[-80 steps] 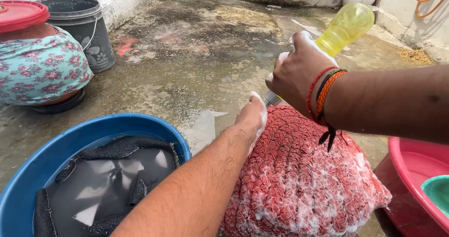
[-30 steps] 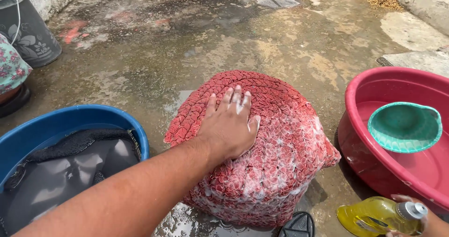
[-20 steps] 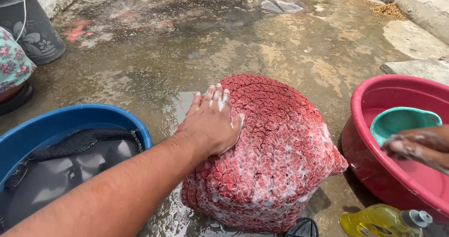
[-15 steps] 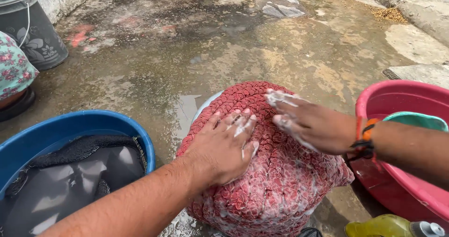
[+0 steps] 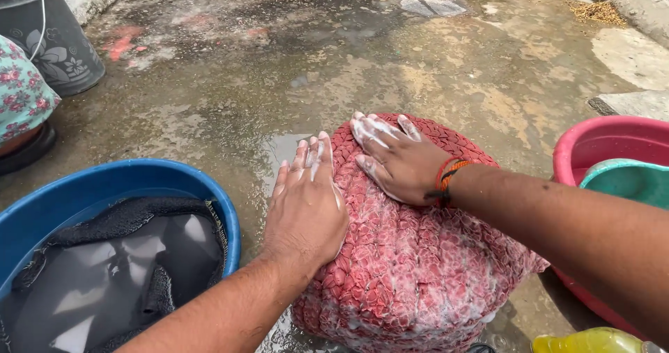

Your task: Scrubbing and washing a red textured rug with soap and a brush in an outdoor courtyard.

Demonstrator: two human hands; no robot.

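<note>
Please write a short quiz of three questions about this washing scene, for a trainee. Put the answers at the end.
1. True or false: both hands lie flat on the soapy red woven mat.
2. What lies in the water of the blue tub? A) dark cloth B) a yellow bottle C) a green bowl
3. On which hand's wrist are the orange and red threads?

Key
1. True: the left hand and the right hand both press on it, fingers spread.
2. A: dark cloth soaks there.
3. The right hand.
</note>
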